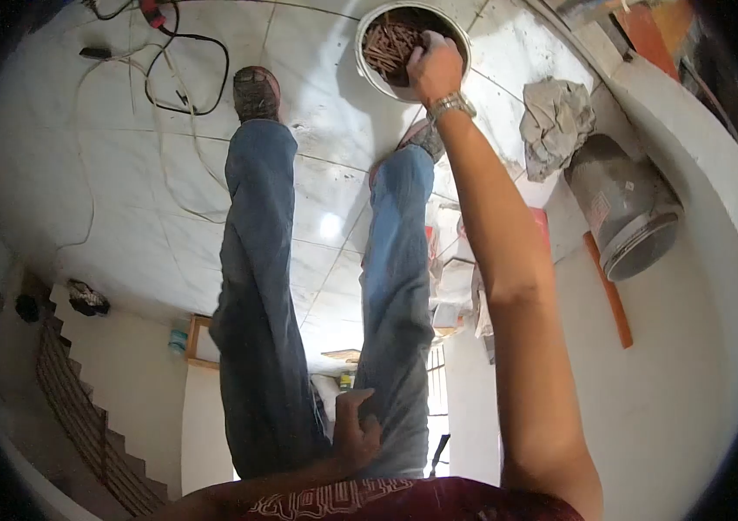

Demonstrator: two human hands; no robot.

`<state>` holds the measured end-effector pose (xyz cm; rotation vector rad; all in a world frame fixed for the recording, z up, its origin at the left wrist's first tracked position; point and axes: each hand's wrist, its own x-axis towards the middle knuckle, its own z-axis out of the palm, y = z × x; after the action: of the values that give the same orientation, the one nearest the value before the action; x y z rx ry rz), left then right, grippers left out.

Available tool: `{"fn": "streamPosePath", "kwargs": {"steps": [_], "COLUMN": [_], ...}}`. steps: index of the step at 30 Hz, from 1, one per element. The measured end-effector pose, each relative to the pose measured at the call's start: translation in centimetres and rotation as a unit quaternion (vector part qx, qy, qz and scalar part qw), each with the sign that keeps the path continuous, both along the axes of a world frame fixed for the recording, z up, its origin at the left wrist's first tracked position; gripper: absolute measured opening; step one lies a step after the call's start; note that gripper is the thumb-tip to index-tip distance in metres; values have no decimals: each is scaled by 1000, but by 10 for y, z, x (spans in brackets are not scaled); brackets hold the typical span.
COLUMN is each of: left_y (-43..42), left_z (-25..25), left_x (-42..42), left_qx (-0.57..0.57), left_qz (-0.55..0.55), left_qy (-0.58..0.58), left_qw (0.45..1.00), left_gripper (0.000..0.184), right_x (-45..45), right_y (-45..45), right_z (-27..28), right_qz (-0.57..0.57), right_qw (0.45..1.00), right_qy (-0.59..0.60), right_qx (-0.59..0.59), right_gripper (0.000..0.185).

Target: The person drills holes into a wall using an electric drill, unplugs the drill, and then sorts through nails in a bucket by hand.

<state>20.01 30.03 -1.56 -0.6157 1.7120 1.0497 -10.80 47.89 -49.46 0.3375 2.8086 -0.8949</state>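
My right hand (435,66) reaches into a white bucket (364,67) at the top of the view, a metal-banded watch on its wrist. Its fingers curl down among many thin, reddish-brown stick-like pieces (390,43) lying inside. The fingertips are hidden, so what they grip cannot be made out. Near my thigh, low in the view, my left hand (357,430) hangs with loosely bent fingers apart and nothing visible in them. The bucket stands on the tiled floor just beyond my right shoe (423,139).
A crumpled grey paper bag (556,128) and a grey-stained bucket on its side (621,204) lie at right, beside an orange-brown strip (609,291). Black and white cables (179,104) spread over the tiles (325,130) left of my feet. Stairs (99,425) appear lower left.
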Motion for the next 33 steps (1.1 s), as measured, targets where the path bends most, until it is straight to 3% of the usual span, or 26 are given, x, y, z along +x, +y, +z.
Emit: {"fn": "streamPosePath", "kwargs": {"steps": [1,3,5,6,7,8,10,11,13,16,19,23,24,26,28,29,30,32,33], "left_y": [6,13,13,18,19,4,-1,1,0,11,24,28,29,36,50,53,55,58,63], "left_z": [-2,-19,-62,-92,-131,-188,-260,-275,-322,-322,-343,-365,-378,-404,-388,-375,-362,-356,-366], "left_x": [-9,-26,-55,-88,-108,-145,-269,-323,-390,-422,-452,-481,-487,-497,-477,-471,-465,-452,-457], "left_qx": [11,33,100,107,53,21,-56,-52,46,87,177,235,259,309,352,371,390,429,481], "left_qz": [13,14,39,114,248,45,27,61,136,50,-17,-161,-157,-150,-169,-155,-141,-78,-29], "left_qy": [8,14,19,-9,-107,204,312,325,430,400,365,392,380,340,284,293,302,371,333], "left_qw": [1000,999,994,988,961,978,948,942,891,911,914,875,874,875,876,867,859,820,811], "left_gripper": [41,41,37,27,25,24,28,41,44,47,34,30,30,31,33,34,34,35,33], "right_x": [-6,-17,-24,-22,-28,-26,-37,-37,-37,-48,-47,-38,-36,-42,-57,-62,-68,-70,-73], "right_y": [5,3,0,0,2,0,-5,-3,1,9,7,22,33,51,76,81,52,40,49], "right_z": [7,17,22,10,8,9,5,4,-6,-7,1,31,42,73,112,121,151,170,159], "right_qz": [45,49,72,97,128,163,161,170,203,265,304,278,267,141,76,76,-39,-51,-26], "right_qw": [998,998,997,994,990,984,983,982,973,957,940,953,958,969,978,977,969,977,960], "right_qy": [-49,-34,-42,20,2,-21,20,7,11,-6,-14,68,92,180,22,35,66,100,104], "right_qx": [1,-6,0,38,56,65,80,82,111,114,153,97,56,-92,-195,-194,-233,-182,-258], "right_gripper": [29,28,28,22,21,21,19,19,21,20,18,14,15,18,29,28,14,14,16]}}
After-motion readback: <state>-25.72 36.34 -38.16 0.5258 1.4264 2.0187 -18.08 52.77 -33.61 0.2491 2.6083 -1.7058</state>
